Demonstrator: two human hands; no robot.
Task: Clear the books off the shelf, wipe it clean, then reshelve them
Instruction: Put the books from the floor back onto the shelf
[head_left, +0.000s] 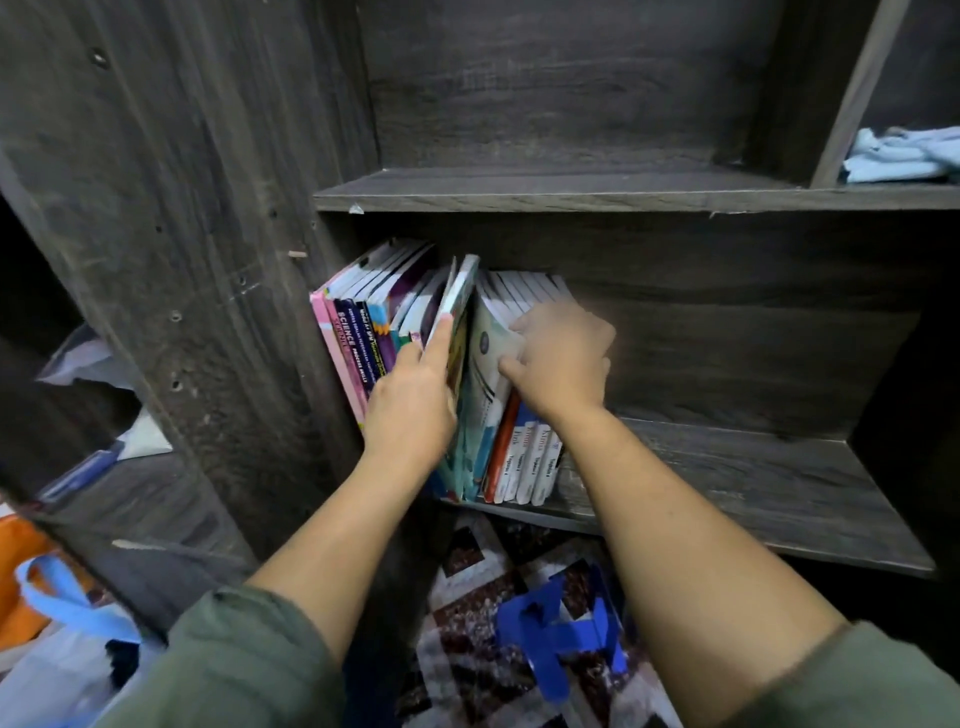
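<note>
A row of upright books fills the left part of the lower dark wooden shelf. My left hand holds a thin colourful book in the middle of the row, index finger stretched along its edge. My right hand grips the tops of the white-spined books at the right end, thumb on their front covers. A light blue cloth lies on the upper right shelf.
The upper shelf board holds nothing in its middle bay. The right half of the lower shelf is bare. A patterned rug with blue tape lies on the floor below. Bags and clutter sit at the left, beyond the side panel.
</note>
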